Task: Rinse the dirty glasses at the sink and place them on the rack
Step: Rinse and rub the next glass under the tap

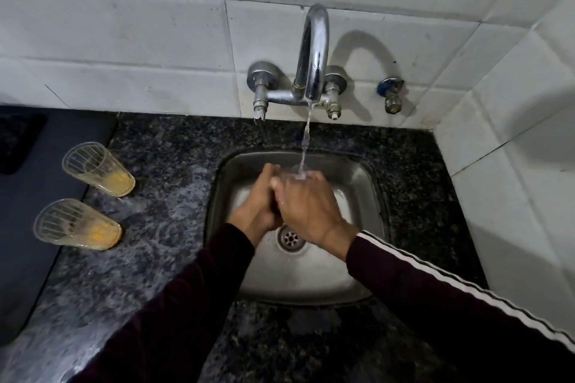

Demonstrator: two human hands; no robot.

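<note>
Over the steel sink [311, 277], my left hand [255, 205] and my right hand [308, 208] are pressed together around a clear glass [294, 172]. Only its rim shows between my fingers. Water from the chrome tap [314, 50] falls onto that rim. Two dirty ribbed glasses stand on the counter to the left, each with orange residue at the bottom: the farther glass [96, 169] and the nearer glass [74, 224]. No rack is in view.
A dark mat [31, 211] lies on the speckled granite counter [155, 227] at the far left, right beside the dirty glasses. White tiled walls close off the back and right side. A small valve [391, 93] sticks out of the wall right of the tap. The drain [291, 238] sits under my wrists.
</note>
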